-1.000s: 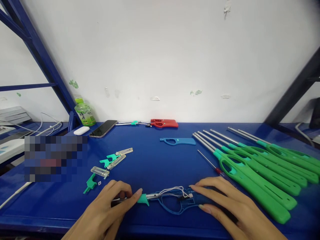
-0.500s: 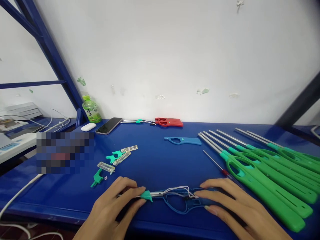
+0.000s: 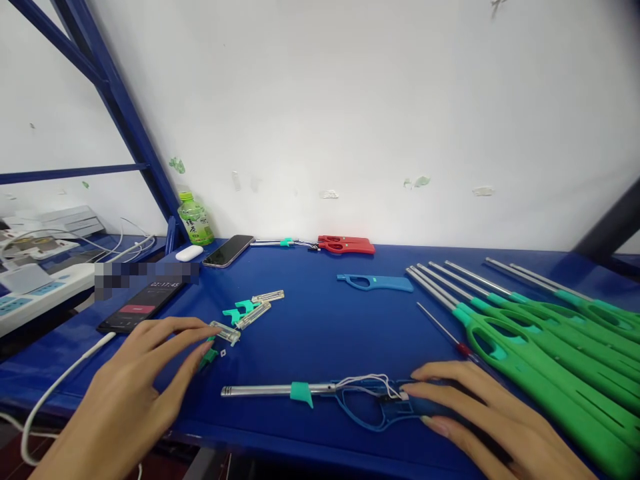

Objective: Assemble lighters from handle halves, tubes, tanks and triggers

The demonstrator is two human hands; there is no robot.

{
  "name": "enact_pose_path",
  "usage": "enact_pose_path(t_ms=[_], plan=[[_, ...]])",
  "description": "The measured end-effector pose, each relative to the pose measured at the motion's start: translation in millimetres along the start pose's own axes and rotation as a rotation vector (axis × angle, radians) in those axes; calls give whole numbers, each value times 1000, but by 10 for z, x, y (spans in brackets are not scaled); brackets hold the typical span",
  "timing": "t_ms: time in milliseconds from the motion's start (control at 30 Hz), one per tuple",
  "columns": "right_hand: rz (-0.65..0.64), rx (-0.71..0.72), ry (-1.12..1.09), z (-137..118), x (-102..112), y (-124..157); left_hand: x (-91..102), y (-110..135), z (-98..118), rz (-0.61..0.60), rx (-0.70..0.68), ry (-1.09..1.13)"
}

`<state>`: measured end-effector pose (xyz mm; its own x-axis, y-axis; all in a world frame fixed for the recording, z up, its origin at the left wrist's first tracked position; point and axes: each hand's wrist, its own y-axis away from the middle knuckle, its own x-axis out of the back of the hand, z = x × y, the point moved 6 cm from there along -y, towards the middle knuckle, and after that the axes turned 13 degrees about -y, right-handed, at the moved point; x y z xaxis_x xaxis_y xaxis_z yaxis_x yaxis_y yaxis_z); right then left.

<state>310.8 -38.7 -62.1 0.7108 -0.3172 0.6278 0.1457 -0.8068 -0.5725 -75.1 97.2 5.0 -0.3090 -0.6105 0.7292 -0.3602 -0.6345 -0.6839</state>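
My right hand (image 3: 480, 407) pinches the handle end of an open blue lighter casing half (image 3: 367, 425), holding it against the tabletop. White wires (image 3: 370, 379) and a small black part lie in the casing. A metal lighter tube (image 3: 260, 391) with a teal trigger piece (image 3: 301, 393) around it extends to the left, untouched by either hand. My left hand (image 3: 150, 373) hovers with thumb and fingertips slightly apart, beside a clear fuel tank (image 3: 226, 332) and over a green trigger (image 3: 209, 357), which the fingers partly hide. Whether they touch cannot be told.
Several green lighters (image 3: 530, 360) lie at right beside a red-handled screwdriver (image 3: 463, 348). Further back are a blue casing half (image 3: 385, 283), red casing (image 3: 346, 245), a phone (image 3: 229, 251) and a bottle (image 3: 195, 220). Another phone (image 3: 145, 303) with a white cable (image 3: 65, 380) lies left.
My left hand has let go of the metal tube and moved left to the clear tanks and green triggers. The right hand stays on the blue casing. The view has shifted slightly left.
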Motion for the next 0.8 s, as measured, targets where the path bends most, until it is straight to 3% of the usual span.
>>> enact_pose_path(t_ms=[167, 433, 600, 800], plan=[[-8, -4, 12, -71, 19, -44, -142, -51, -138, -53, -69, -17], [-67, -2, 123, -245, 60, -149, -365, -66, -267, -115, -39, 1], [-99, -25, 118, -203, 46, -116, -417, -141, -265, -164, -44, 9], [-8, -24, 39, -85, 20, -20, -378, -157, -223, -201, -24, 16]])
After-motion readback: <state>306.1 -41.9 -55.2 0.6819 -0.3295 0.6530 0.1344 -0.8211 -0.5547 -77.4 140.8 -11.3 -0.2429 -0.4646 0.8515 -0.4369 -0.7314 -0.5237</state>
